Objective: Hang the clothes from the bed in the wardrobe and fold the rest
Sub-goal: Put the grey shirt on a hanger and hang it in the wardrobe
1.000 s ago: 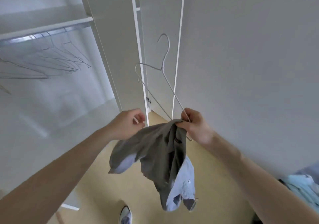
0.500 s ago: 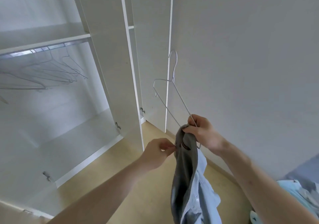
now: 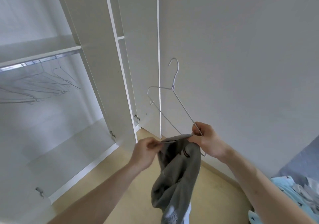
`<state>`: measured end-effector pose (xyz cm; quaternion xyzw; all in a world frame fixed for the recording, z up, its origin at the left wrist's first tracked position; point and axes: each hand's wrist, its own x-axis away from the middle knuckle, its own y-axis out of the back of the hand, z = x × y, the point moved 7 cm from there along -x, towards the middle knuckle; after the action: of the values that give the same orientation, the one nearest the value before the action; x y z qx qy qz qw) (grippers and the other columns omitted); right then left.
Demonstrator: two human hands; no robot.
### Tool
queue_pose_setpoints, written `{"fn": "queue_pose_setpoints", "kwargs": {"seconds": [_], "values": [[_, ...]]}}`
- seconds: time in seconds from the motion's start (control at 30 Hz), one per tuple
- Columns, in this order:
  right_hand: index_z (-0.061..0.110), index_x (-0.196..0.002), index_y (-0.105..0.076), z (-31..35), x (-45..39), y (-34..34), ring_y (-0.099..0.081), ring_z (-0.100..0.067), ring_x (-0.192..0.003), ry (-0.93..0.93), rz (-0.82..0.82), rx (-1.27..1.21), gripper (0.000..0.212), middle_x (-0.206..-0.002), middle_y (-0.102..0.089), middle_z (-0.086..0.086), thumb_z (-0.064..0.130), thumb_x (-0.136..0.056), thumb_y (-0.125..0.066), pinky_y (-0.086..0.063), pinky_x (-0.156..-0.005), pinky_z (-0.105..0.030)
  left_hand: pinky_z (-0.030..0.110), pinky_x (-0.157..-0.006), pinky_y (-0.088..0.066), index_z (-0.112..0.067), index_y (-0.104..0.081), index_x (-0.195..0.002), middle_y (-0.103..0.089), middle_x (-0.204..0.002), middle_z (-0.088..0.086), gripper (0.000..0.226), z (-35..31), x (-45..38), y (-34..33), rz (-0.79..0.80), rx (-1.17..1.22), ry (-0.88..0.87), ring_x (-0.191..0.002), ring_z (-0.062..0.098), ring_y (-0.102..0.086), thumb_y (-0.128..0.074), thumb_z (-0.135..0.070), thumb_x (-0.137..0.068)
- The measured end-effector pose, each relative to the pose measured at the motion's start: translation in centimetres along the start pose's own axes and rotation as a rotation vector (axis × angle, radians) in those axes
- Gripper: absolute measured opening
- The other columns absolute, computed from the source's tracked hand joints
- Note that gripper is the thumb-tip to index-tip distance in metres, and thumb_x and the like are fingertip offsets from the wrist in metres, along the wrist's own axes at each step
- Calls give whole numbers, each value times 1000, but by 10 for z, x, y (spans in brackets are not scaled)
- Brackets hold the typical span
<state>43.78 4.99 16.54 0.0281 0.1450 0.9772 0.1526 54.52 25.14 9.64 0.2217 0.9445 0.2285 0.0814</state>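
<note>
A grey garment (image 3: pixel 177 175) with a pale blue inside hangs in front of me, below both hands. My right hand (image 3: pixel 206 141) grips one lower corner of a white wire hanger (image 3: pixel 174 101) and pinches the garment's top edge against it. The hanger tilts up and to the left, its hook pointing at the wall. My left hand (image 3: pixel 146 148) pinches the other end of that stretched top edge. The open wardrobe (image 3: pixel 51 120) stands to the left, its rail (image 3: pixel 39 60) carrying several bare wire hangers (image 3: pixel 43 85).
Two open white wardrobe doors (image 3: pixel 103 68) stand between the rail and my hands. A plain wall fills the right side. Light blue clothes (image 3: pixel 296 194) lie on the bed with a grey-blue sheet (image 3: pixel 303 161) at the lower right. The floor (image 3: pixel 120 180) is pale wood.
My left hand has taken hold of the garment's top edge again and pulled it out level from the right hand. The view has tilted up along the wardrobe.
</note>
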Motion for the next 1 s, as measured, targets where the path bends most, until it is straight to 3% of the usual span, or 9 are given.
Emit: {"fn": "queue_pose_setpoints", "kwargs": {"seconds": [0.17, 0.3, 0.4, 0.53, 0.6, 0.7, 0.8, 0.9, 1.0], "values": [[18, -70, -35, -10, 2, -1, -27, -11, -51, -49, 9, 214, 35, -61, -31, 2, -5, -80, -58, -23, -44, -23, 29, -54, -37, -22, -61, -69, -51, -56, -4, 33, -53, -12, 63, -231, -162, -298, -54, 13, -42, -67, -41, -95], [15, -70, -38, -5, -3, -10, -28, -16, -52, -43, 0, 218, 29, -56, -31, 3, -2, -80, -60, -22, -44, -23, 30, -55, -36, -18, -54, -72, -49, -60, 3, 38, -90, -18, 95, -321, -124, -390, -55, 7, -36, -58, -45, -98], [16, -69, -37, 7, -6, -10, -30, -18, -58, -28, 39, 109, 29, -60, -32, 1, 5, -76, -62, -23, -48, -30, 33, -63, -39, -21, -51, -80, -48, -65, -4, 31, -80, -14, 89, -131, -101, -298, -60, 8, -43, -50, -36, -106], [24, -66, -34, 22, -8, -12, -29, -16, -59, -5, 110, 111, 30, -62, -32, 5, 16, -66, -63, -23, -50, -29, 24, -68, -44, -32, -66, -92, -59, -76, -10, 29, -54, 12, 68, 281, 4, -243, -70, 5, -54, -66, -61, -90], [26, -64, -33, 22, -10, -12, -28, -16, -56, -8, 143, 119, 33, -61, -32, 5, 16, -68, -64, -23, -46, -27, 16, -60, -38, -36, -66, -79, -57, -68, -14, 28, -41, 19, 60, 435, -137, -197, -64, 1, -50, -73, -63, -84], [25, -66, -34, 17, -10, -10, -28, -13, -53, -9, 187, 155, 40, -61, -35, 7, 20, -72, -73, -25, -42, -22, 25, -59, -31, -26, -57, -64, -44, -62, -14, 43, -30, 11, 73, 338, -95, -78, -59, 7, -43, -70, -63, -82], [22, -71, -33, 13, -5, -6, -29, -12, -57, 30, 175, 298, 55, -61, -36, 12, 48, -78, -81, -28, -48, -17, 29, -75, -50, -12, -74, -89, -76, -87, -1, 33, -28, -7, 96, 189, 184, 83, -78, 18, -73, -70, -44, -95], [20, -71, -32, 16, 2, 9, -24, -15, -56, 97, 102, 298, 64, -66, -30, 6, 78, -83, -56, -25, -50, -25, 29, -75, -57, -16, -76, -103, -80, -101, 6, 17, -21, -23, 110, 122, 239, 231, -88, 20, -78, -71, -31, -97], [18, -71, -41, 20, 9, 31, -27, -15, -52, 126, 33, 319, 61, -62, -36, 7, 75, -90, -37, -27, -50, -28, 33, -74, -60, -14, -77, -104, -80, -96, 8, 23, -7, -30, 117, 134, 209, 387, -85, 25, -78, -75, -32, -90]]}}
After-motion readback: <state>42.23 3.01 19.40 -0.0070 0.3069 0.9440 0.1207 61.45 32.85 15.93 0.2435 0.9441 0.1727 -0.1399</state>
